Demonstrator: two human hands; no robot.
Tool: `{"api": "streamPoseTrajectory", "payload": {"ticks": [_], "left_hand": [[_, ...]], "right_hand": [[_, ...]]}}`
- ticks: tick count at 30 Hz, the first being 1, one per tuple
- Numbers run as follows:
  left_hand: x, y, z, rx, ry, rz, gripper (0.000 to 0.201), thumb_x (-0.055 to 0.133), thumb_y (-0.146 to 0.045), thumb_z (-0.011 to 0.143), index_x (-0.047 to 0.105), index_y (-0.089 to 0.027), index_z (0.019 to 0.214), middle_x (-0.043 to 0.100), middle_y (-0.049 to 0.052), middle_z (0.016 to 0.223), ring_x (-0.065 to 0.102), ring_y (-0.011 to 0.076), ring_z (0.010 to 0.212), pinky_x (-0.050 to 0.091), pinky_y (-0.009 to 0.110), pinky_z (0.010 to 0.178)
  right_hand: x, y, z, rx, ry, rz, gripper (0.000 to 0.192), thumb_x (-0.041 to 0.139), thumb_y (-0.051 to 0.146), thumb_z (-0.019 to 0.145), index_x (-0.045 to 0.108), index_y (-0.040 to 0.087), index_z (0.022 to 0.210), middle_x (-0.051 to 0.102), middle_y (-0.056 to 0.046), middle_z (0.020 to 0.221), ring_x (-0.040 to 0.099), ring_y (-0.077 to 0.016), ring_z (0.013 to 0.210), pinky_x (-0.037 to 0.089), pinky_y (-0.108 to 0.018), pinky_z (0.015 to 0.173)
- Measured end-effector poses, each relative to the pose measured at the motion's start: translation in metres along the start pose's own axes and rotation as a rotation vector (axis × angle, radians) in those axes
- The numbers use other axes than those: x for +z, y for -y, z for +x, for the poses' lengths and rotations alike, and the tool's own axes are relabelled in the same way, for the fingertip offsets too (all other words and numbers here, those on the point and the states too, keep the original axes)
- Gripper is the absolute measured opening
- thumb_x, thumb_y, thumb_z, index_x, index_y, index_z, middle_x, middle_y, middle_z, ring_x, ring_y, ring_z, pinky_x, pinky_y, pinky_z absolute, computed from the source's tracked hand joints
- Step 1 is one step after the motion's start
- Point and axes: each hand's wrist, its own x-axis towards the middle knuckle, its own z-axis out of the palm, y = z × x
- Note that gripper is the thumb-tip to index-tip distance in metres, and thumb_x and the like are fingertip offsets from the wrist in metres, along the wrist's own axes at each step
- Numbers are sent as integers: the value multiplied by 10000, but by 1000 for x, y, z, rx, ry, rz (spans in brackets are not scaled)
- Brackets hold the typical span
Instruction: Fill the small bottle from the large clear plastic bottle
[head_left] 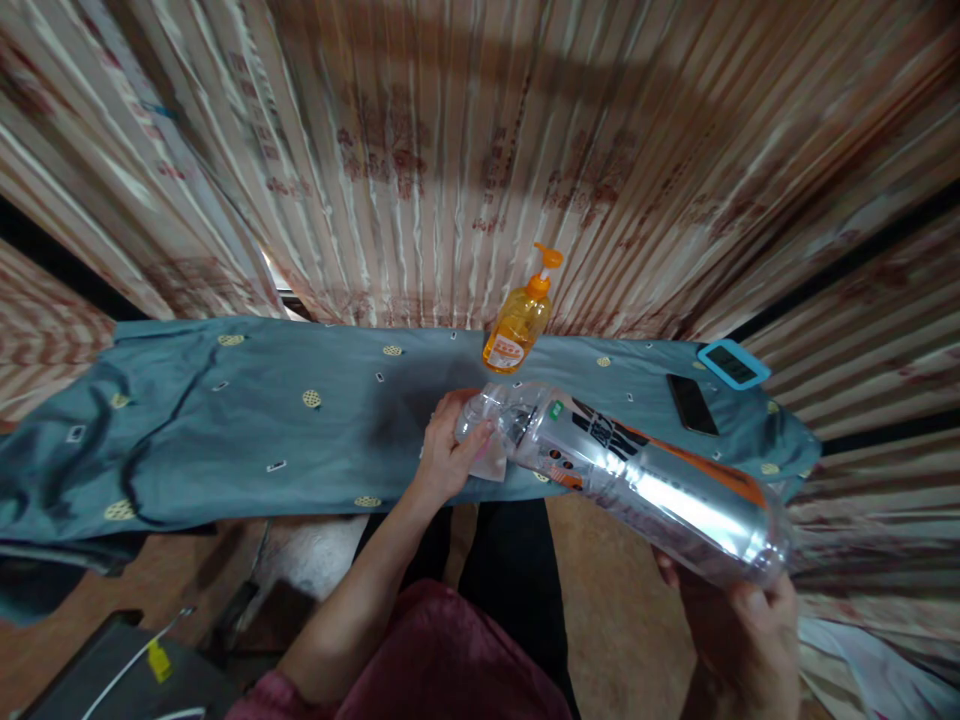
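My right hand (739, 615) grips the base of a large clear plastic bottle (645, 480) with an orange and black label, held tilted with its neck pointing left. My left hand (450, 450) is at the bottle's neck, pressing a crumpled clear wrapper or tissue (491, 462) against it. Both are just above the front edge of a table covered in a grey-blue patterned cloth (247, 420). An orange pump-dispenser bottle (520, 320) stands upright on the cloth just behind the clear bottle's neck.
A black phone (691, 403) and a small blue-framed device (733, 363) lie on the cloth at the right. Striped curtains (450, 150) hang behind the table. A dark box with a white cable (142, 660) sits on the floor at lower left.
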Motion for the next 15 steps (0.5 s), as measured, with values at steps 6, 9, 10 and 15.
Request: {"api": "streamPoseTrajectory", "payload": {"ticks": [6,9,10,15], "left_hand": [[0,2,0,5,-2,0,438,543,-536,928,654,-165,1134,709,122,1096,660,293,1030,507,432,925],[1,2,0,-2,3,11,432,539,-534,930,655,-168,1128,711,117,1097,660,290,1037,504,429,939],[1,2,0,-2,5,9,425,539,-526,932,654,-167,1129,710,117,1100,659,290,1040,503,428,941],[1,1,0,1,-1,0,413,551,-513,933,657,-167,1133,708,118,1110,657,290,1045,500,422,939]], "right_hand": [[-6,-4,1,4,18,27,725,825,360,725,601,234,1402,636,-106,1107,621,-221,764,532,-302,522],[-7,-4,2,9,15,22,720,839,350,716,610,237,1389,652,-92,1017,627,-235,762,525,-309,521],[-6,-4,3,11,22,19,718,844,354,710,617,233,1380,657,-89,986,623,-235,741,517,-312,515],[11,7,-2,37,-11,10,703,844,417,734,622,243,1378,652,-120,1140,597,-212,756,487,-300,525]]}}
